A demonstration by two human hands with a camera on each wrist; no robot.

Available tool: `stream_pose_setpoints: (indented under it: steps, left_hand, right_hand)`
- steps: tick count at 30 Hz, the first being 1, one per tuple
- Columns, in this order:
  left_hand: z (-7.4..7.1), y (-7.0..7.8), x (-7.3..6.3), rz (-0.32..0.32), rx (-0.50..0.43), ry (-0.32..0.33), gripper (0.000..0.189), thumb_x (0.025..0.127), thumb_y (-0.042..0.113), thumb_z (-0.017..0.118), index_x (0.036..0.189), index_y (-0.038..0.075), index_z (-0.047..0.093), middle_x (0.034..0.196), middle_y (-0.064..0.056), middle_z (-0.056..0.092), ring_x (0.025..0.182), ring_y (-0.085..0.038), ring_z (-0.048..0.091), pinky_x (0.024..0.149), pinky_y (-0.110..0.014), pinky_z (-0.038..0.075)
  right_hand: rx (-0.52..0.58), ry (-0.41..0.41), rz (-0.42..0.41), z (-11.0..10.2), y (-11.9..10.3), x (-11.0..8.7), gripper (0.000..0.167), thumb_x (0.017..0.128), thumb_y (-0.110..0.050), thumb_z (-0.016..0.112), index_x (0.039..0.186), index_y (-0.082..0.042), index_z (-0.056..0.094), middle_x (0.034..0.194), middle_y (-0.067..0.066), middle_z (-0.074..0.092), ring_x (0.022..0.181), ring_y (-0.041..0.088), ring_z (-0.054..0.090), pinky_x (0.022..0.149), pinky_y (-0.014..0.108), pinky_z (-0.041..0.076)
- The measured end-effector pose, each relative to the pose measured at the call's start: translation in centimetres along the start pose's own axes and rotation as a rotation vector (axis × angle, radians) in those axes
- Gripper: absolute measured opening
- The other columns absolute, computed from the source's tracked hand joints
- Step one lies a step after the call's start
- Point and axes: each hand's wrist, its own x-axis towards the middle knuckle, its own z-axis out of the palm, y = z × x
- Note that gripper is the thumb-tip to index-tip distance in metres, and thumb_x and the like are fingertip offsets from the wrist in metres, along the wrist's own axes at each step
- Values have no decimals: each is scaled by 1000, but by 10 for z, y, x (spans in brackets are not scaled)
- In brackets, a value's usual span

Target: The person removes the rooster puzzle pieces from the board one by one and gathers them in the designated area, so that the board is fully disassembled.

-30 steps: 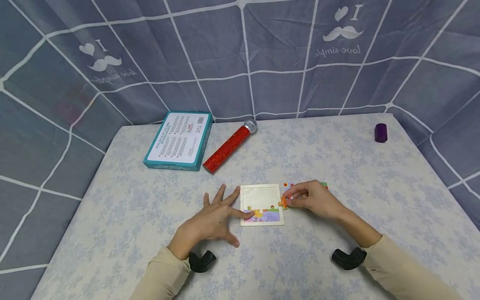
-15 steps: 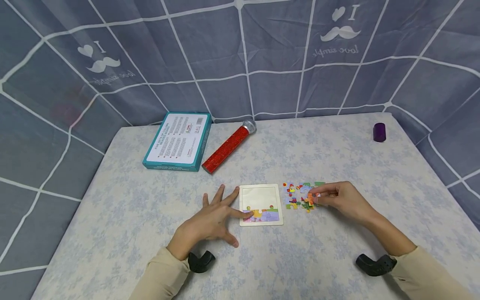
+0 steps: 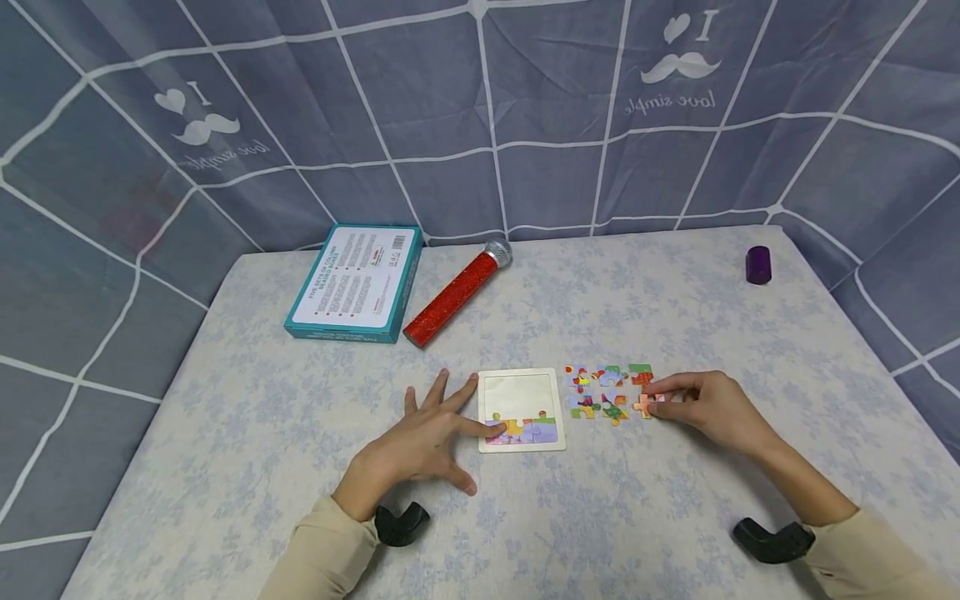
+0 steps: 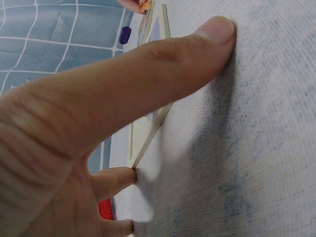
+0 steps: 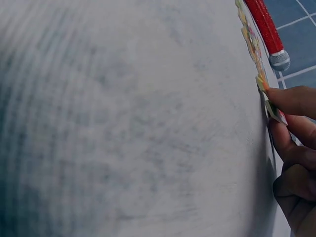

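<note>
A white puzzle tray lies in front of me, with several joined jigsaw pieces along its near side. My left hand is spread beside it. One finger lies over the pieces at the tray's left, and others touch the tray edge and table. To the right, my right hand pinches an orange-pink jigsaw piece between thumb and fingers, low at the table; the right wrist view shows this piece tilted. Loose jigsaw pieces lie in two rows between tray and right hand.
Behind the tray lies a red glittery microphone, beside a teal-edged box at the back left. A purple cylinder stands at the back right. A grey-blue curtain hangs behind the table.
My right hand has moved right, carrying the orange-pink jigsaw piece from beside the tray to the right end of the loose rows. My left hand has stayed put.
</note>
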Motion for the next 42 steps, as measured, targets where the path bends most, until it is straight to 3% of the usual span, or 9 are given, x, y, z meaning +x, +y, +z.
stream_pose_setpoints:
  steps: [15,22,29,36,42]
  left_hand:
    - [0,1,0,-5,-1,3,77,58,30,96,129,32,66,163,-12,15,146,-48,-6,100,-80,-5]
    - [0,2,-1,-5,3,7,78,57,29,96,129,33,66,163,-12,15,146,-49,-6,99,-81,-5]
    - [0,-1,-2,45,24,21,78,58,31,95,130,32,65,163,-12,15,145,-51,-2,96,-83,0]
    - [-3,-1,-5,79,42,5,76,63,30,92,133,30,64,159,-10,26,145,-50,2,95,-84,3]
    - [-6,-2,-8,85,29,-5,74,65,26,92,133,31,64,162,-7,23,146,-50,3,97,-83,4]
  right_hand:
    - [-85,61,4,1,-5,2,26,78,-30,83,99,-14,78,72,1,58,61,13,43,53,28,35]
    - [-105,70,14,2,-7,3,15,77,-26,84,87,-17,77,96,3,68,77,18,47,66,32,37]
    - [-116,68,-41,2,-6,2,7,80,-25,82,85,-20,79,100,3,70,88,18,58,71,33,44]
    - [-123,72,-54,2,-3,1,3,83,-21,79,86,-20,79,104,5,70,83,16,56,68,30,43]
    - [-124,65,-46,2,-3,1,4,84,-23,78,86,-20,78,108,8,69,75,16,49,64,29,40]
